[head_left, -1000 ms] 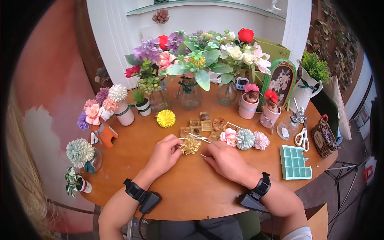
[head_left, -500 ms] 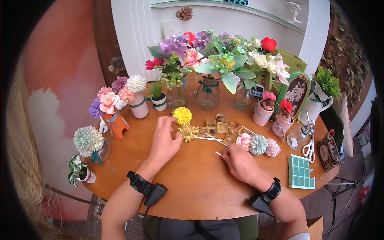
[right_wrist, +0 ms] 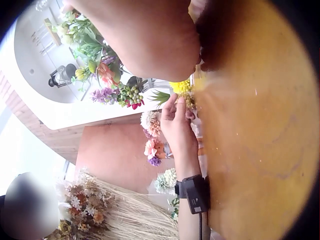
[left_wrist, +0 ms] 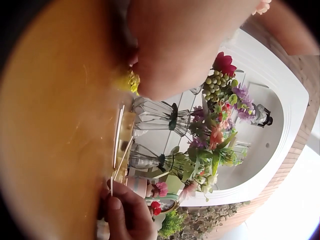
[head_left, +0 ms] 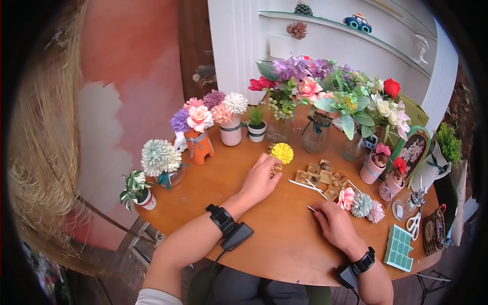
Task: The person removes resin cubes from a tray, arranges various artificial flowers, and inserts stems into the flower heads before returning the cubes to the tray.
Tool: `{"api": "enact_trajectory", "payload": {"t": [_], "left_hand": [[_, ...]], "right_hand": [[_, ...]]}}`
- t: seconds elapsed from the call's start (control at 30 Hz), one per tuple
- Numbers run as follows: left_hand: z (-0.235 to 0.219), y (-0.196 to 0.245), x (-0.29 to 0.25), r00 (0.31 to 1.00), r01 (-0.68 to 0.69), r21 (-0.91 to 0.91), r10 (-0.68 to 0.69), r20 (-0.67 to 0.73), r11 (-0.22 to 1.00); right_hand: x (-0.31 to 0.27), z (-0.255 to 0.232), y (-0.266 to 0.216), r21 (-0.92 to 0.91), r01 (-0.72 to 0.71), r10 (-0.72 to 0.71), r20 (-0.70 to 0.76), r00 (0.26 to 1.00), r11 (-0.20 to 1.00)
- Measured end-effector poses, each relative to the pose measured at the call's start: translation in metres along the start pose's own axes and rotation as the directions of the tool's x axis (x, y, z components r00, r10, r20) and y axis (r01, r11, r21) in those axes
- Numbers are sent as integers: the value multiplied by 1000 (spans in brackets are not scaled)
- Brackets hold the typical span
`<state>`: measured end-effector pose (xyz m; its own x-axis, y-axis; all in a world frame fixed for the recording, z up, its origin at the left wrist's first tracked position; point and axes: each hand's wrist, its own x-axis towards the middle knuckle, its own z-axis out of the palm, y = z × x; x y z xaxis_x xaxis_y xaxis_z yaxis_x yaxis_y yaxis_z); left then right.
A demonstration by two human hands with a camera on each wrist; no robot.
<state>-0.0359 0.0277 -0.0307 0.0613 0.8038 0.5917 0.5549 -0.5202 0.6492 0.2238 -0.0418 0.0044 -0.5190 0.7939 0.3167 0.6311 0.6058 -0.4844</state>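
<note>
Left of centre in the head view, my left hand (head_left: pixel 258 179) holds a gold artificial flower (head_left: pixel 277 170), its fingers and thumb on either side and hiding most of it. Right behind these fingertips lies a yellow pompom flower (head_left: pixel 282 153). My right hand (head_left: pixel 336 224) pinches a thin white stick (head_left: pixel 311 208) between thumb and fingers, low over the table. The left wrist view also shows this stick (left_wrist: pixel 111 186) poking out past the fingertips. More white sticks (head_left: pixel 304 184) lie on the table between the hands, beside small amber-coloured boxes (head_left: pixel 314 175).
Pink, blue-grey and pale pink flower heads (head_left: pixel 361 205) lie beyond the right hand. A mint divided tray (head_left: pixel 399 248), white scissors (head_left: pixel 414 226) and a glass spray bottle (head_left: pixel 404 207) stand at the right. Glass vases of flowers (head_left: pixel 316 133) line the back; potted flowers (head_left: pixel 162 158) stand left.
The gold flower has moved left and back, from beside the white sticks to just in front of the yellow pompom, with my left hand. My right hand keeps its stick. The head view has swung left.
</note>
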Motion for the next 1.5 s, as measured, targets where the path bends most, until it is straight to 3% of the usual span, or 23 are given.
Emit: {"api": "enact_trajectory", "payload": {"t": [0.13,0.2,0.23,0.3,0.33,0.43,0.5,0.53,0.6,0.63,0.67,0.73,0.8,0.87,0.9,0.97,1.1,1.27,1.33,1.4,1.5], "left_hand": [[-4,-5,3,989,137,114,-128,-78,984],[-3,-15,5,982,-98,263,135,-128,960],[-5,-15,5,982,-98,264,135,-128,960],[-8,-16,5,995,-27,261,-1,105,965],[-9,-17,6,995,-26,261,-1,104,965],[-11,-11,8,989,-31,213,-1,149,976],[-11,2,7,996,45,47,-48,73,998],[-10,7,6,996,44,49,-48,77,998],[-6,17,1,989,13,-81,-1,150,997],[-5,29,-2,967,120,-150,-82,240,981],[-3,32,-5,966,122,-149,-83,246,981],[0,35,-9,922,-31,-189,101,374,982],[3,42,-13,919,-54,-204,128,372,977],[7,40,-16,890,-123,-287,233,391,950],[9,39,-16,888,-121,-287,233,397,950],[10,38,-14,881,11,-336,149,449,942],[6,45,-12,895,116,-286,24,445,951],[7,43,-14,874,-39,-307,181,450,951],[10,43,-15,877,-17,-322,169,449,947],[10,41,-14,874,9,-341,158,459,940],[5,38,-8,972,-95,-158,126,200,983]], "right_hand": [[0,2,1,2,-16,16,5,1000,1000],[0,1,1,-3,-9,9,-3,1000,1000],[0,0,-2,-2,-8,8,-3,1000,1000],[0,-3,-6,11,-45,45,32,998,999],[0,-3,-5,11,-45,45,33,998,999],[0,-2,-4,-9,-21,21,22,1000,1000],[0,-1,-3,20,-5,5,-5,1000,1000],[0,0,-4,24,-8,8,-7,1000,1000],[0,0,-7,109,-40,45,-52,998,993],[1,-2,-10,112,-45,51,-53,997,993],[1,-5,-12,131,-22,31,-70,997,991],[1,-5,-10,152,0,13,-88,996,988],[-2,-5,0,93,97,-88,-99,991,991],[-2,-5,-1,92,76,-64,-130,989,993],[-1,-5,-2,88,61,-46,-159,986,994],[0,-3,-1,86,68,-50,-200,978,994],[2,-5,-14,148,51,-15,-232,973,988],[2,-2,-2,118,110,-78,-241,967,987],[0,-4,-1,80,95,-70,-271,960,992],[1,-4,-3,173,122,-74,-261,963,977],[-1,-6,-2,163,98,-52,-268,962,982]]}}
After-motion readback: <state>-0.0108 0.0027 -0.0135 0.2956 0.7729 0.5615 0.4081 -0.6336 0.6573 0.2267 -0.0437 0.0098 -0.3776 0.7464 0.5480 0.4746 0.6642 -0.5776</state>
